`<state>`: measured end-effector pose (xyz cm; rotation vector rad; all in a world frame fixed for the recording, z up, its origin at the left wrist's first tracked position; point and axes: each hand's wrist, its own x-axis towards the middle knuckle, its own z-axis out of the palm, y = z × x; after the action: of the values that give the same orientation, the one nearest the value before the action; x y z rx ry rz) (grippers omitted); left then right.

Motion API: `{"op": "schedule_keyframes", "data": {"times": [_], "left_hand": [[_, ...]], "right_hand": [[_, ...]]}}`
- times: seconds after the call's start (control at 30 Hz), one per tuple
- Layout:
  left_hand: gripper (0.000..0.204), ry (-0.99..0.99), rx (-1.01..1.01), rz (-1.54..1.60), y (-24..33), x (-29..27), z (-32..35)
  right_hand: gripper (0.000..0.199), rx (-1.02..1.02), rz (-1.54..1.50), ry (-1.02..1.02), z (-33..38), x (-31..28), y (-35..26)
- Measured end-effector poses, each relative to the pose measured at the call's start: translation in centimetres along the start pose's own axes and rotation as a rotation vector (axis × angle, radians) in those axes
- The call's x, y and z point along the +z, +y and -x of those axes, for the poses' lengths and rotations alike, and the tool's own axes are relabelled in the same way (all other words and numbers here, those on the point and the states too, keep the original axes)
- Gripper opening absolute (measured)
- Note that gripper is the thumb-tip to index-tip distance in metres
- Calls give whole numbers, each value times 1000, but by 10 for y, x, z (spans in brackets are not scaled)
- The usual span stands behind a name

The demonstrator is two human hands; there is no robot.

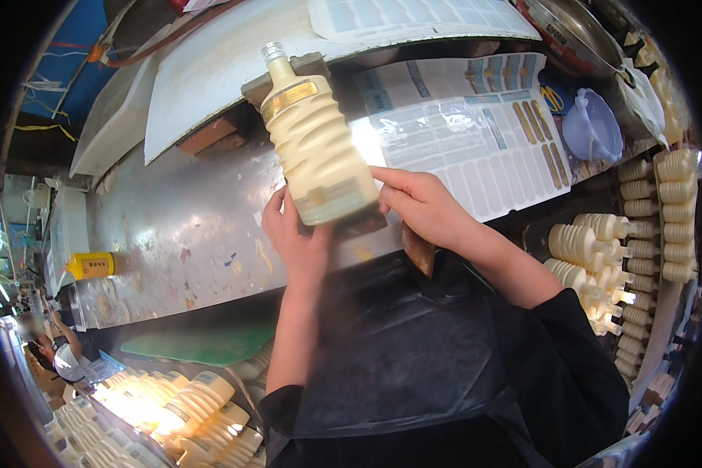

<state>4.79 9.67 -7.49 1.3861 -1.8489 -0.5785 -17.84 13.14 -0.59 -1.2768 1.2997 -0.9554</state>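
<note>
Cream-coloured bottle (316, 148): my left hand (295, 234) grips its base; my right hand (425, 204) rests a forefinger there, any pinch unclear. Steady support seems best.

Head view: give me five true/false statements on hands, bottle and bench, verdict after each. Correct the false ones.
1. The left hand is at the base end of the cream bottle. True.
2. The bottle's gold label is down by its base. False: the gold label is up near the neck.
3. A yellow container is on the metal bench, left of the cream bottle. True.
4. The right hand is at the bottle's neck. False: the right hand is by its lower right side.
5. The purple bucket is left of the label sheets. False: the purple bucket is right of the label sheets.
</note>
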Motion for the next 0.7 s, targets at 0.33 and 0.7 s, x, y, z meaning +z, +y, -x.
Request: {"op": "schedule_keyframes", "data": {"times": [0.33,0.7], "left_hand": [[68,-41,-24,67,-2,-1,1],[74,212,113,-8,35,7,-6]], "right_hand": [[48,9,23,-6,2,-1,-9],[41,271,-121,-30,-18,-13,7]]}}
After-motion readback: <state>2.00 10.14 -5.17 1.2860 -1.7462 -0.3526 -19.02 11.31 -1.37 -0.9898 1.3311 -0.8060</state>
